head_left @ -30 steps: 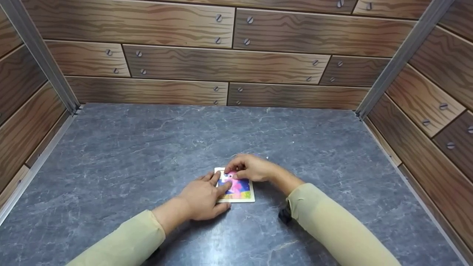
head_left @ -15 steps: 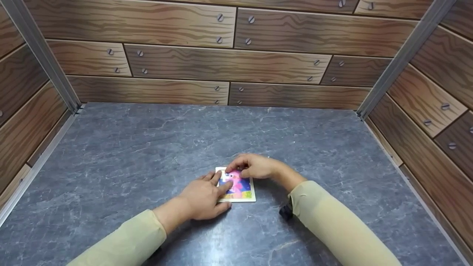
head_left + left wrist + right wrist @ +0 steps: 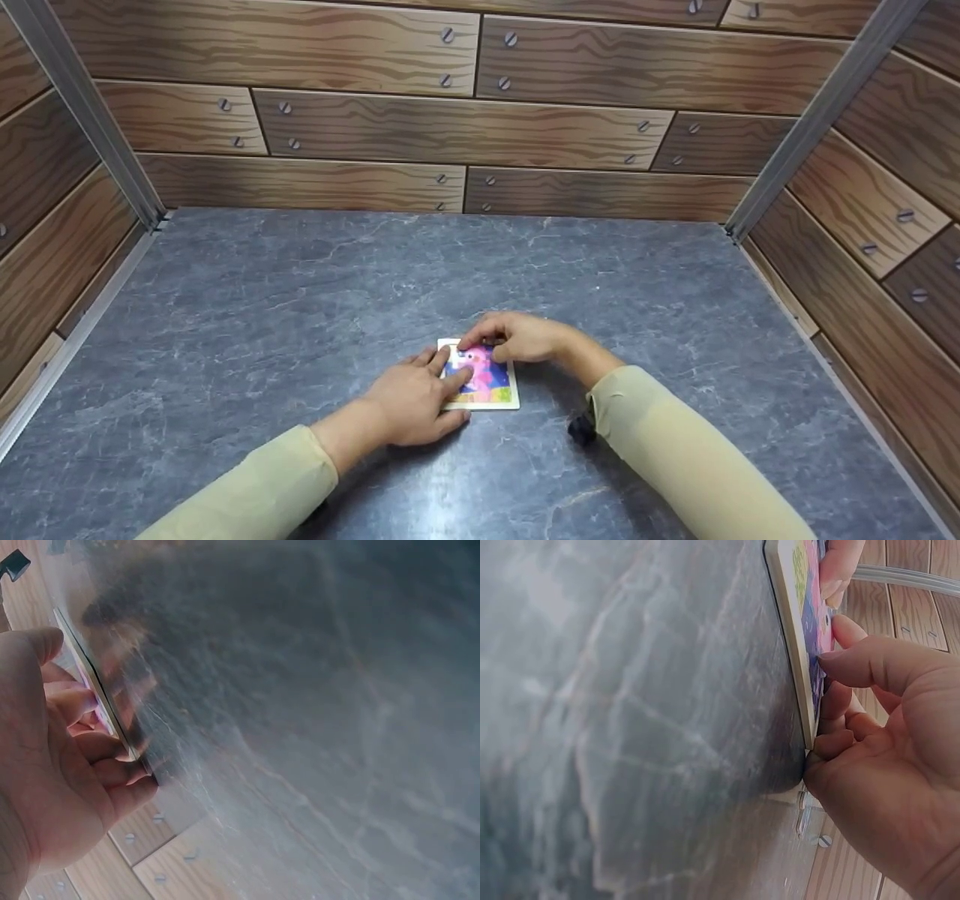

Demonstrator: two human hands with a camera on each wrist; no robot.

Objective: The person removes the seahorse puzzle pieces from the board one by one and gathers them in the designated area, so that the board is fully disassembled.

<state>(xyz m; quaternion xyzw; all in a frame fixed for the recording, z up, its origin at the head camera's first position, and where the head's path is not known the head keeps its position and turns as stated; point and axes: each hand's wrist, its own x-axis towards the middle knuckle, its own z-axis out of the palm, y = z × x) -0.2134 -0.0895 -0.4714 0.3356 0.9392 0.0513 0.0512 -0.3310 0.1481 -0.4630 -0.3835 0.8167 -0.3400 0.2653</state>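
A small, thick picture board (image 3: pixel 491 394) with a pale border lies flat on the grey table. Its picture shows a pink cartoon figure on blue, with yellow-green along the near side. My left hand (image 3: pixel 412 405) rests over the board's left side, its fingers spread onto the picture and its thumb by the near edge. From the far right, my right hand (image 3: pixel 523 337) reaches over the top, index fingertip and thumb touching the picture a little apart. In the right wrist view the thumb (image 3: pixel 847 666) presses on the board's face, while other fingers bend beside its edge.
The grey marbled table (image 3: pixel 300 300) spreads around the board. Wood-patterned panels (image 3: pixel 375 127) stand at the back and both sides, with metal posts (image 3: pixel 810 120) at the corners. A small black object (image 3: pixel 581 431) shows beneath the right sleeve.
My right thumb has shifted slightly to the right, away from the index fingertip, showing more of the pink figure. The left hand keeps its place on the board.
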